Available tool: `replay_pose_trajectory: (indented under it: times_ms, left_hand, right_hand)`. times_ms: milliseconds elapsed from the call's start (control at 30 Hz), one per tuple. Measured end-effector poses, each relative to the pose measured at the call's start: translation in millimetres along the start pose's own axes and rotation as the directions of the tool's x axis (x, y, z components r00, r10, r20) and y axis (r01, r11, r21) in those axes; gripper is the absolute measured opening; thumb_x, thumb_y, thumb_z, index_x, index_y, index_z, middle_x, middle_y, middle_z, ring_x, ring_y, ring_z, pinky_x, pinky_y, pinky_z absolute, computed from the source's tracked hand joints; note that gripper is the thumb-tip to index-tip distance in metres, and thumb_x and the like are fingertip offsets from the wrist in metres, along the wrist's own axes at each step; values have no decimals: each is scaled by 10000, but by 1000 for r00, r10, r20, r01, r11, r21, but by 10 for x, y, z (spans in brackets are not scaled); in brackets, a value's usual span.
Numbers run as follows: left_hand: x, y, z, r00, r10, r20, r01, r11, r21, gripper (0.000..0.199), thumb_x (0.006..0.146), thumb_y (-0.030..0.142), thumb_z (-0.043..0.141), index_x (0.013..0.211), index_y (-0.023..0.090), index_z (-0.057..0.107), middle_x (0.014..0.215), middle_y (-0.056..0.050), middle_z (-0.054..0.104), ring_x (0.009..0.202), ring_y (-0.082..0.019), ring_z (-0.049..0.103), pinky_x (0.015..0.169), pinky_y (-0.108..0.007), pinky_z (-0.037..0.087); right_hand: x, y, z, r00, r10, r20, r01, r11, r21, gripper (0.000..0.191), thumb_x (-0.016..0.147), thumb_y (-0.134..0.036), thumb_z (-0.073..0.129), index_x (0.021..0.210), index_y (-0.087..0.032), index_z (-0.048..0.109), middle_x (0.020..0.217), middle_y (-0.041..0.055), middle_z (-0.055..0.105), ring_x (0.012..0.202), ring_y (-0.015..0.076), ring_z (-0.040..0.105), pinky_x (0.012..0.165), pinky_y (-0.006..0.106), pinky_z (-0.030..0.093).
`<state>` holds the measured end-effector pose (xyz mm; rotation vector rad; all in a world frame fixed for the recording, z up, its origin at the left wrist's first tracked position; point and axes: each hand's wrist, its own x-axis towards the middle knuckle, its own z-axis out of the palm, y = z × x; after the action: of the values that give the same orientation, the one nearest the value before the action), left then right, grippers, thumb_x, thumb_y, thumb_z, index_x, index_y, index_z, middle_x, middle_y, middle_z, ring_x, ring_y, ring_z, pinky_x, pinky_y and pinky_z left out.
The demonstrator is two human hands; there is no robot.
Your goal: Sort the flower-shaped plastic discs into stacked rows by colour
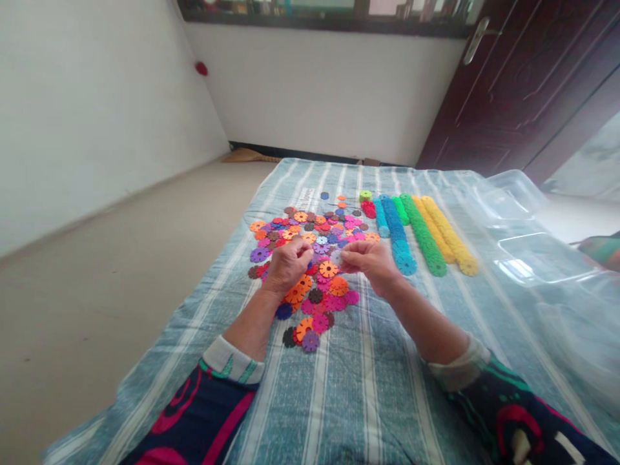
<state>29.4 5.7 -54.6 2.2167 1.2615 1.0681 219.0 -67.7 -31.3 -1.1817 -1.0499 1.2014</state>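
Note:
A loose heap of plastic snowflake discs in orange, pink, purple, red, blue, brown and black lies on the cloth, with an orange disc (pixel 328 268) between my hands. My left hand (pixel 289 261) is closed over the left part of the heap, fingers curled; whatever they hold is hidden. At the heap's right side, my right hand (pixel 371 261) pinches a pale, whitish snowflake disc (pixel 337 257) between thumb and fingers. Nearest me, a purple disc (pixel 310 341) lies at the heap's front end.
Rows of overlapping discs lie to the right: a blue row (pixel 396 229), a green row (pixel 423 234) and a yellow row (pixel 453 239). Clear plastic containers (pixel 533 255) stand at the right edge. A striped cloth (pixel 334 413) covers the surface; a dark red door (pixel 504 84) is behind.

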Motion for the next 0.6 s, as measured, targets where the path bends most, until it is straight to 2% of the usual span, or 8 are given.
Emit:
replay_pose_trajectory:
  times_ms: [67,133,200,300,367,433,500,600]
  left_hand:
    - [6,-6,-2,1000,0,-1,0,1000,-6,170,788,281,527,730,173,645,644,4,642,590,-122,560,607,-232,434]
    - [11,-8,-6,1000,0,-2,0,1000,-12,173,788,285,527,732,173,646,660,-1,651,607,-126,573,614,-233,439]
    - [15,-9,-12,1000,0,3,0,1000,-16,174,787,291,529,728,174,643,662,-3,654,607,-127,573,610,-232,440]
    - [19,-16,-14,1000,8,12,-7,1000,-25,168,783,291,531,723,177,638,649,1,649,597,-125,565,604,-229,441]
    - [18,-21,-12,1000,11,14,-10,999,-32,164,782,289,530,725,178,636,655,-1,654,600,-126,568,607,-231,447]
    - [16,-26,-10,1000,9,13,-9,999,-39,163,783,292,532,728,179,635,666,-3,662,607,-129,579,615,-234,457]
    - [13,-29,-8,1000,8,9,-8,999,-48,161,783,296,535,734,181,637,664,-3,663,609,-133,585,615,-236,463]
    - [12,-37,-5,1000,9,-1,-9,998,-59,156,782,301,543,740,187,640,641,3,657,590,-134,580,600,-236,464]
  right_hand:
    - [103,-51,-178,991,-119,-56,107,978,-179,193,645,-361,708,633,-176,656,557,-15,619,520,109,544,549,249,434]
    - [212,-128,-399,959,-265,-100,202,888,-414,134,685,-301,655,643,-175,666,599,-10,631,558,117,549,571,248,420]
    - [313,-209,-627,922,-371,-116,208,724,-658,128,733,-257,606,687,-171,689,657,8,659,631,140,584,626,260,427]
    - [427,-282,-896,921,-380,-82,97,429,-898,168,786,-205,554,771,-174,718,757,39,700,749,180,628,692,272,432]
    - [476,-285,-997,938,-344,-40,54,261,-964,197,809,-177,531,819,-176,728,858,61,717,830,198,638,718,271,432]
    - [512,-265,-1045,951,-311,-5,40,139,-989,223,825,-154,514,859,-174,734,950,79,714,891,207,637,739,270,430]
    - [543,-240,-1061,958,-285,11,30,64,-997,239,843,-147,502,883,-170,736,999,91,702,926,210,633,754,274,426]
    - [591,-215,-1065,966,-260,15,20,16,-1000,244,868,-153,493,890,-164,735,1023,100,691,961,217,626,770,279,421]
